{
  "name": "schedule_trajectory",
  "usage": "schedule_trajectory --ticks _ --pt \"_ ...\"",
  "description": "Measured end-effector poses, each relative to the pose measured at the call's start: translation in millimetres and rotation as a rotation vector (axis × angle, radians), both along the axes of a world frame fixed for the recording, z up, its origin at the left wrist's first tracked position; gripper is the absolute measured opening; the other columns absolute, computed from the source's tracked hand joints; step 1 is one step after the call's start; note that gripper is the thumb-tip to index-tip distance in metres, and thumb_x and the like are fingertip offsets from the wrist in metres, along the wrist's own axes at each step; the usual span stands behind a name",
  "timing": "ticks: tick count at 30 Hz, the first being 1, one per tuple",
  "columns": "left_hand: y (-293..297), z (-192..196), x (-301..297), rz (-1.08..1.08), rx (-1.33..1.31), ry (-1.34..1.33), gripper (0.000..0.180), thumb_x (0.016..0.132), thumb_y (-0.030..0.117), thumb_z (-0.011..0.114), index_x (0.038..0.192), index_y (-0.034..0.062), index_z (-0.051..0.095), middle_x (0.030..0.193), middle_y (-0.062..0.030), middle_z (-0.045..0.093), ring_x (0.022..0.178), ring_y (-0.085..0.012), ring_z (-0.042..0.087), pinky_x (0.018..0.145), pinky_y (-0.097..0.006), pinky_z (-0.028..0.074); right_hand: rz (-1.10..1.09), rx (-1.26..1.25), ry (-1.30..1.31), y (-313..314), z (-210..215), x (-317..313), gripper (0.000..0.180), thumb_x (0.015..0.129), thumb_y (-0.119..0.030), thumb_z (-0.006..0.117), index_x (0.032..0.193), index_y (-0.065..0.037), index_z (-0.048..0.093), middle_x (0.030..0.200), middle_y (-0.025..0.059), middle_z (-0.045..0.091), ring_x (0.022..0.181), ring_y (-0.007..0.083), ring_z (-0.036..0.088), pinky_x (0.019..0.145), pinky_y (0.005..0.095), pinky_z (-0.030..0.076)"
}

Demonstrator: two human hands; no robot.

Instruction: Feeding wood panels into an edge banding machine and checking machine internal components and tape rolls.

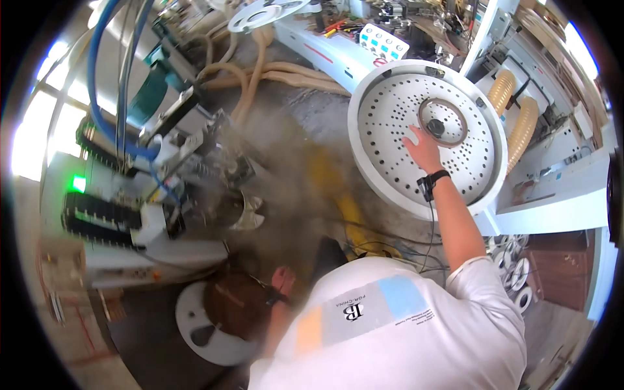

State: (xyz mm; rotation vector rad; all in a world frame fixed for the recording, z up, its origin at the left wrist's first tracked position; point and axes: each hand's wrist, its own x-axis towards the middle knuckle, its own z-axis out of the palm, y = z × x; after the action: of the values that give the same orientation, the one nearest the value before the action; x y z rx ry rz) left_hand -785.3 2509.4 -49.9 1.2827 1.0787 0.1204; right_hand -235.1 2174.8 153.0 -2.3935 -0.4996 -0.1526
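Smooth, painted-looking perforated disc (460, 162), ribbed plastic-looking tan hoses (522, 133), matt cloth shirt (390, 331), rough matt floor (300, 109)

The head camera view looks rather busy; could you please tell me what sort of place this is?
Probably a workshop or small factory, judging by the large round white pan full of holes, the ribbed tan hoses and the black segmented cable carriers.

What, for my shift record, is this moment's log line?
right hand: over perforated white dish, contact unclear; left hand: beside brown disc; brown ring: inside dish
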Motion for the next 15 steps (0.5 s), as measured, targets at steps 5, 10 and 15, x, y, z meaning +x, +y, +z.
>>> schedule_trajectory --ticks 5,10,15 --pt "155.2 -17.0 177.2 -0.205 -0.202 -0.292 0.013 0.104 0.014 0.059 0.114 0.0062 0.062 0.082 -0.0009 0.062 0.067 -0.0111 0.059 0.059 -0.026 0.047 -0.191 -0.246 0.167 45.1 -15.7 65.0 0.074 0.091 -0.041 0.067 0.150 -0.002 0.045 0.160 0.0191 0.041 0.146 0.0357 0.040 0.120 0.0436 0.034" --pt "241.5 45.4 380.2 -0.552 0.101 -0.313 0.013 0.101 0.009 0.059 0.111 0.0037 0.065 0.078 -0.0032 0.065 0.067 -0.0151 0.062 0.064 -0.030 0.051 -0.336 -0.421 0.266 66.6 -25.7 90.4 0.074 0.090 -0.042 0.068 0.151 -0.004 0.045 0.166 0.0127 0.032 0.150 0.0323 0.034 0.121 0.0476 0.031" --pt "241.5 156.3 552.0 -1.040 0.883 -0.231 0.017 0.096 0.011 0.063 0.109 0.0040 0.071 0.084 -0.0113 0.072 0.077 -0.0217 0.071 0.074 -0.033 0.055 -0.518 -0.436 0.054 78.9 -35.7 90.0 0.058 0.086 -0.035 0.071 0.136 -0.007 0.060 0.151 0.0086 0.053 0.138 0.0300 0.048 0.116 0.0466 0.037"
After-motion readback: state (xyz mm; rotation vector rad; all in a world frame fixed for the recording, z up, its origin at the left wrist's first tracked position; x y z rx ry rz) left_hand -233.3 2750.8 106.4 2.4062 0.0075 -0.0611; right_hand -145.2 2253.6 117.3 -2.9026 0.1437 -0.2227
